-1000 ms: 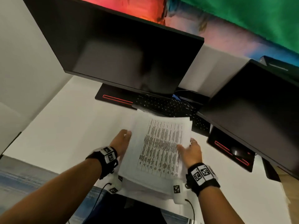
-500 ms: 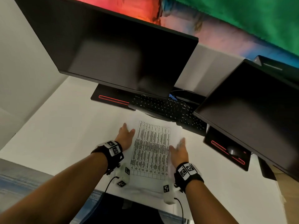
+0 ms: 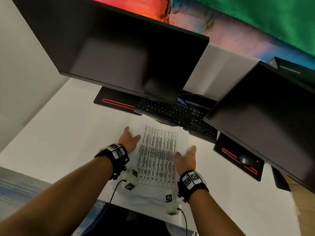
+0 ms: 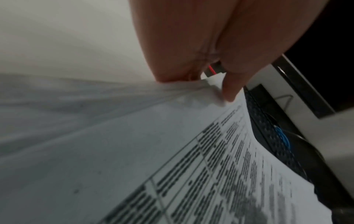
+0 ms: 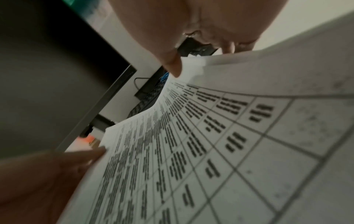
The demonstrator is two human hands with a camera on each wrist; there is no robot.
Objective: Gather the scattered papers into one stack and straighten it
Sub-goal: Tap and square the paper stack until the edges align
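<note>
From the head camera, I see the stack of white printed papers (image 3: 157, 155) lying flat on the white desk (image 3: 56, 133), at about 12 o'clock from my chest, its top sheet showing a table of dark text. My left hand (image 3: 128, 139) lies at the stack's 9 o'clock edge with fingers straight and spread, thumb pointing over the sheet. My right hand (image 3: 186, 158) lies at the 3 o'clock edge, fingers likewise straight; neither hand curls round anything. The far edge of the stack touches or overlaps the black keyboard (image 3: 175, 113) at 12 o'clock (I cannot tell which). Above it hangs a large dark monitor (image 3: 119, 53), and a second dark monitor (image 3: 265, 116) stands at 2 o'clock, with a black mouse (image 3: 245, 159) below it.

From the left wrist camera, my left hand (image 4: 201, 50) reaches forward, the thumb tip pressing on the ragged paper edges of the stack (image 4: 172, 151); the sheets there are uneven, not flush. The keyboard (image 4: 272, 133) runs along the stack's far side.

From the right wrist camera, my right hand (image 5: 172, 30) is open, one fingertip touching the stack's (image 5: 210, 144) far corner and the thumb resting against the near side edge. The sheets bow slightly (the printed grid curves).
</note>
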